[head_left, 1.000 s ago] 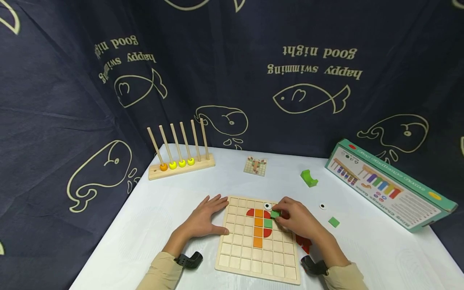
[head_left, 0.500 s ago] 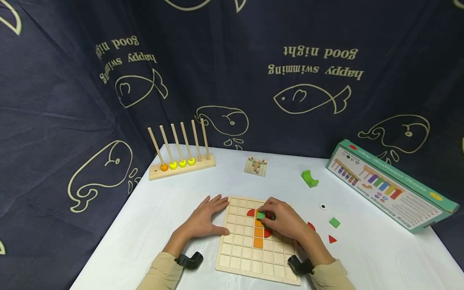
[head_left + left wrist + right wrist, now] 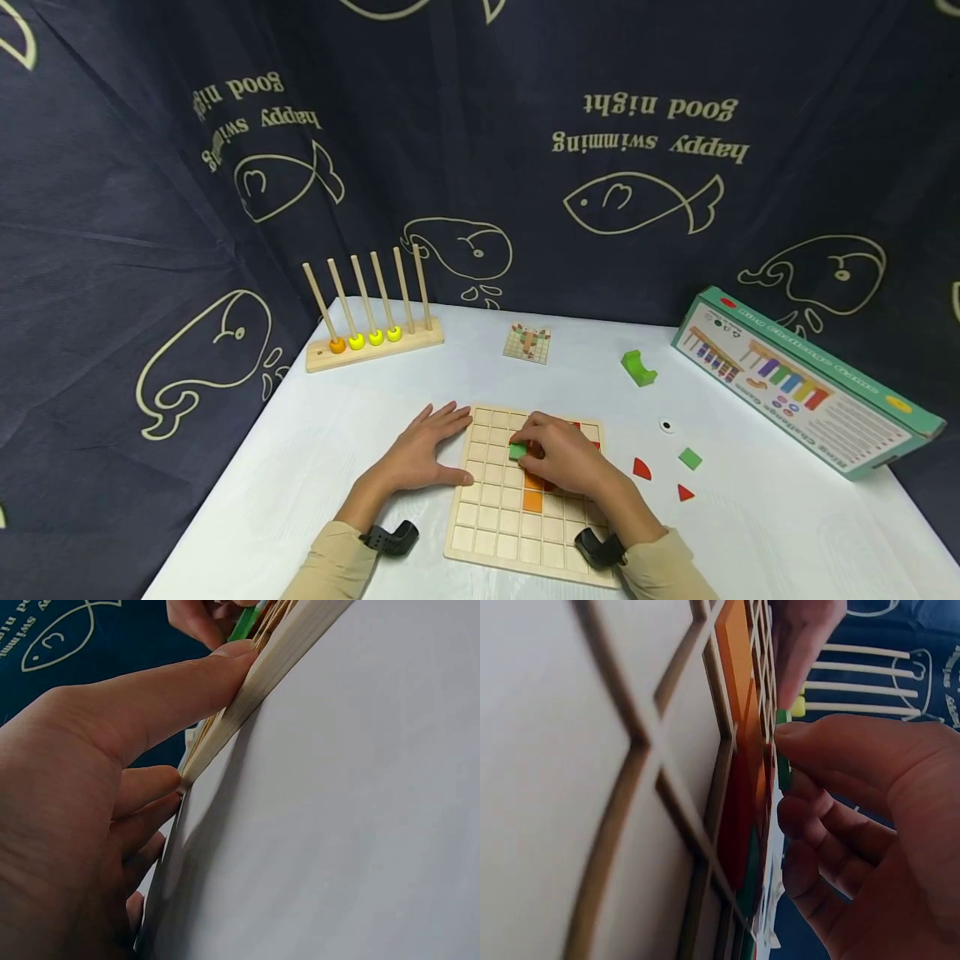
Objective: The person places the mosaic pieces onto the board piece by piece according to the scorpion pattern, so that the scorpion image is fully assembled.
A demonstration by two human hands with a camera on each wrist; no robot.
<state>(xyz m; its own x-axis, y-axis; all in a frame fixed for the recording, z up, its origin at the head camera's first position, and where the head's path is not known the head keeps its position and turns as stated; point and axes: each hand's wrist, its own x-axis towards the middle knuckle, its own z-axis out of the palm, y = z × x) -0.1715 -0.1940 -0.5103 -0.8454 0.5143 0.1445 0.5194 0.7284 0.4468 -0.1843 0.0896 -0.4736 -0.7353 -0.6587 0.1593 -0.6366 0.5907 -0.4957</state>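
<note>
My right hand (image 3: 570,457) pinches a green square tile (image 3: 517,451) between thumb and fingers, over the left-middle part of a wooden grid board (image 3: 480,533). In the right wrist view the green tile (image 3: 783,761) stands at the fingertips of the right hand (image 3: 900,817), close to the grid. Orange tiles (image 3: 532,501) form a column below that hand, which hides much of the pattern. Red pieces (image 3: 576,425) show partly past it. My left hand (image 3: 423,454) lies with spread fingers at the board's left side; its thumb (image 3: 217,671) touches the board edge.
Right of the board lie a red quarter-round (image 3: 641,468), a red triangle (image 3: 686,492), a green square (image 3: 690,458) and an eye disc (image 3: 667,426). Farther back are a pattern card (image 3: 527,343), a peg rack (image 3: 375,348), a green curved block (image 3: 638,368) and a box (image 3: 802,383).
My right hand has carried the green tile leftward across the board. Its forearm has moved off the red pieces at the right. The left hand has stayed in place.
</note>
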